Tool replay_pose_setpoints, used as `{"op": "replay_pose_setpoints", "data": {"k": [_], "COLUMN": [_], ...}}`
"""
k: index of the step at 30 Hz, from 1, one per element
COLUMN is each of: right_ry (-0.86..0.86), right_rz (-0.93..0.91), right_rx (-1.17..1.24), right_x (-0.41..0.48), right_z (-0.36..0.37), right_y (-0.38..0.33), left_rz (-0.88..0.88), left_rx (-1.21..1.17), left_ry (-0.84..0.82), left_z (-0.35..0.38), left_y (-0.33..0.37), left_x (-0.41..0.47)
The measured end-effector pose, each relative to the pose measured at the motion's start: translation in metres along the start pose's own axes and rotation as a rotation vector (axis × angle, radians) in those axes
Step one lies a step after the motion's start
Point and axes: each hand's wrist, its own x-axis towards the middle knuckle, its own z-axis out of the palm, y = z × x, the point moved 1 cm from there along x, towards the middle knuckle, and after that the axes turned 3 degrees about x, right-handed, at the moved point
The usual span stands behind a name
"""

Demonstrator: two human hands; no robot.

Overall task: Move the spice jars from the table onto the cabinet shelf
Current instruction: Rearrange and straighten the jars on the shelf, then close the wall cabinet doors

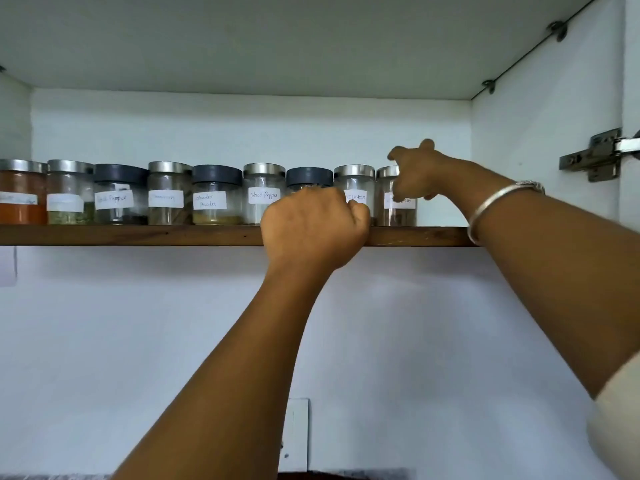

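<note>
While both bare arms stretch upward, a row of glass spice jars (169,195) with white handwritten labels stands side by side along the front of the brown wooden cabinet shelf (138,235), nine in all, some with silver metal lids and some with dark grey ones. At the far left of the row is a silver-lidded jar of orange powder (20,195).

The left hand (313,226) shows its back to the camera, its fingers curled tightly around the body of the dark-lidded glass jar (309,177), seventh from the left; its thumb lies across the label of the neighbouring silver-lidded cloves jar (355,183).

The right hand (415,174) is blurred. Its fingers bend down over the upper front of the silver-lidded end jar (398,213), touching it, yet I cannot tell whether they actually grip it. A silver metal bangle (498,202) circles that wrist, and a cream sleeve (620,420) covers the upper arm. A steel door hinge (595,155) sits on the cabinet's white right wall.
</note>
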Motion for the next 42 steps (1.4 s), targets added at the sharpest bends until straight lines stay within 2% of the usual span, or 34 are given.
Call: {"op": "replay_pose_setpoints", "data": {"k": [2,4,7,9,14,17,21,24,28,33,42], "right_ry": [-0.122,-0.151,0.075,0.185,0.185,0.148,0.092,0.060,0.064,0.108,0.119], "right_rz": [-0.035,-0.113,-0.141,-0.136,-0.208,-0.228,-0.319,-0.410,-0.527,-0.649,-0.774], "right_rx": [0.076,0.060,0.048,-0.044,-0.135,-0.087,-0.009,0.011,0.021,0.136,0.357], "right_x": [-0.032,-0.061,-0.096,-0.115,-0.149,-0.163,-0.189,-0.215,-0.251,-0.295,-0.384], "right_z": [-0.002,0.007,0.022,0.030,0.046,0.045,0.042,0.044,0.045,0.042,0.033], "right_y": [-0.010,-0.019,-0.025,-0.030,-0.045,-0.059,-0.096,-0.134,-0.193,-0.288,-0.467], "left_rz": [0.002,0.016,0.067,0.084,0.136,0.147,0.161,0.031,-0.135,-0.253,-0.461], "left_rx": [-0.004,-0.006,0.013,0.001,0.078,0.068,0.105,0.102,0.039,0.058,0.032], "left_ry": [-0.055,-0.119,-0.176,-0.222,-0.394,-0.481,-0.433,-0.429,-0.309,-0.113,0.038], "left_z": [-0.004,-0.008,-0.019,-0.026,-0.060,-0.087,-0.120,-0.148,-0.194,-0.268,-0.393], "left_y": [0.000,-0.002,-0.003,-0.004,-0.009,-0.017,-0.059,-0.106,-0.169,-0.243,-0.375], "left_x": [0.000,0.001,-0.007,-0.015,-0.034,-0.052,-0.089,-0.116,-0.143,-0.166,-0.207]}}
